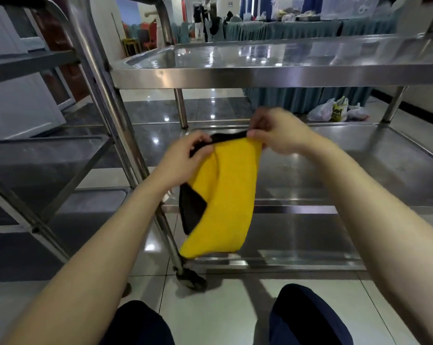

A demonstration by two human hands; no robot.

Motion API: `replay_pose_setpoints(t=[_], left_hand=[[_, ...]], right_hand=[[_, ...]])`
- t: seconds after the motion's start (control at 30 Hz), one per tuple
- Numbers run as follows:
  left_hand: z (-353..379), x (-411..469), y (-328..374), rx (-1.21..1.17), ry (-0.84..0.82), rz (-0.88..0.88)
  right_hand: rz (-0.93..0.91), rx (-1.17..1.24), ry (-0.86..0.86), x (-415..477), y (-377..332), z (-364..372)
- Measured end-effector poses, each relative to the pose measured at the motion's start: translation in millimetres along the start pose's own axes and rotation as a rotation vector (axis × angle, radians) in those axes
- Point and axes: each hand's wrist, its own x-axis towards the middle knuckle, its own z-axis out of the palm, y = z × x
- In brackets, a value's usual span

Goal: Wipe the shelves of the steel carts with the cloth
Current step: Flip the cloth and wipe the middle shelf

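Both hands hold a yellow cloth point(225, 195) with a black reverse side up in the air at the centre of view, in front of the nearer steel cart point(260, 75) and its middle shelf point(360, 165). The left hand point(185, 155) pinches the cloth's upper edge at 10 o'clock and the right hand point(277, 133) pinches it at 1 o'clock, so each grip is clamped on the fabric. The cloth hangs folded lengthwise below them. The cart's glossy top shelf point(310, 56) spans 12 to 2 o'clock. A 2nd steel cart point(48, 155) stands at 9 o'clock. A caster point(191, 280) sits at 6 o'clock under the cloth. Plastic bags point(335, 110) lie on the tiled floor point(218, 307) at 1 o'clock, beside a skirted table point(297, 28).
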Motion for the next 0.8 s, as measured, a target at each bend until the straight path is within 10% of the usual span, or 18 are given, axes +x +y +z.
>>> replay_pose_setpoints(t=[0.17, 0.4, 0.6, 0.8], left_hand=[[23.5, -10.2, -9.2, 0.173, 0.166, -0.003], [13.2, -104.4, -49.3, 0.048, 1.089, -0.163], [-38.9, -48.7, -69.4, -0.583, 0.626, -0.406], [-28.9, -41.3, -87.0, -0.718, 0.544, -0.378]], right_hand=[[0.292, -0.198, 0.084, 13.4, 25.9, 69.5], [0.14, -0.278, 0.043, -27.0, 21.5, 189.2], [0.181, -0.406, -0.11, 2.5, 13.5, 212.2], [0.195, -0.395, -0.203, 1.5, 50.8, 203.7]])
